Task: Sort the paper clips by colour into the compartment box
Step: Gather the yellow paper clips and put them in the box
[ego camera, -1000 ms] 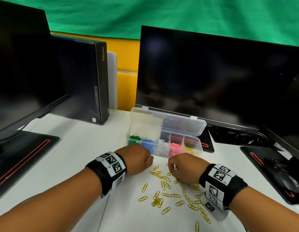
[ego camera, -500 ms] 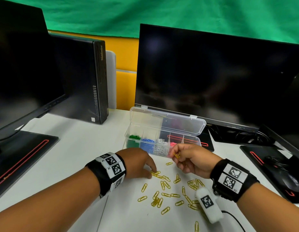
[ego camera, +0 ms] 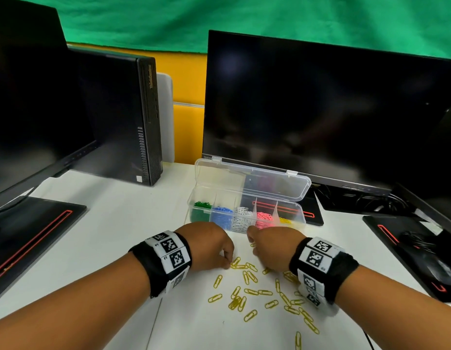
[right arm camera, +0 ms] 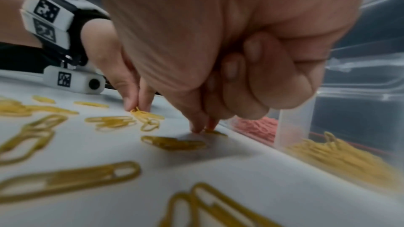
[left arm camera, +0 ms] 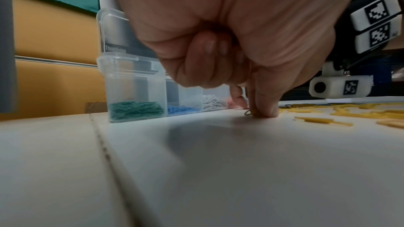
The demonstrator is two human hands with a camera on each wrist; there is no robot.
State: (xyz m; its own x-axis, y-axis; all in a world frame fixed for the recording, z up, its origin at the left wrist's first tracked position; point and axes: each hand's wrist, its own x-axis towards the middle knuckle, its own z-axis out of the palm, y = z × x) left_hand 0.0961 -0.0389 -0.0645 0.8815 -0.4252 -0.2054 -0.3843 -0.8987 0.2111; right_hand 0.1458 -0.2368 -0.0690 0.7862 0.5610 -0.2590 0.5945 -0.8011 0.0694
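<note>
Down on the white desk (ego camera: 113,223), both hands are working among the scattered yellow paper clips (ego camera: 254,291), just in front of the clear plastic compartment box (ego camera: 247,215) with its lid open. The left hand (ego camera: 206,246) is curling its fingers under, thumb and forefinger pinching one yellow clip (left arm camera: 251,112) against the desk. The right hand (ego camera: 270,246) is likewise curling, its thumb and fingertip closing on another yellow clip (right arm camera: 215,132) beside the box. The box's compartments are holding green, blue, white, pink and yellow clips, left to right.
</note>
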